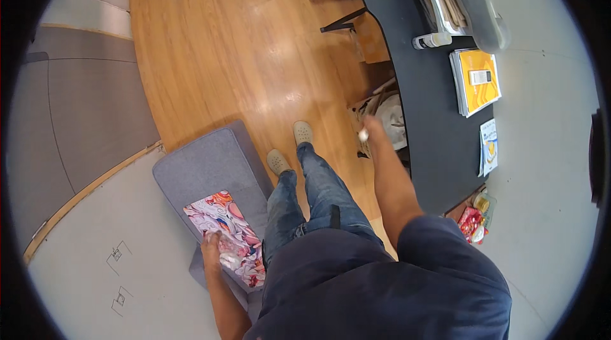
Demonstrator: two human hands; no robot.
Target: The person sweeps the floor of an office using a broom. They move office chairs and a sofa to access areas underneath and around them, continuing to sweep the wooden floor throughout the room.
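My left hand (212, 242) is over the grey sofa seat, its fingers curled at the edge of a crumpled, see-through plastic bag (230, 257) with something white in it. Beneath lies a flat cloth or mat (219, 207) with a swirling pink, red and white pattern. On the other side, my right hand (373, 130) is closed on a small white object (363, 135), too small to make out its kind. That hand hangs beside the black desk, above a bin or bag (389, 117) with a white liner.
The grey sofa (203, 155) stands left of my legs, the black desk (439, 168) to the right. On the desk are stacked yellow booklets (471, 95) with a white remote, and file folders. Snack packets (472, 222) lie past its near end. Wooden flooring (223, 53) stretches ahead.
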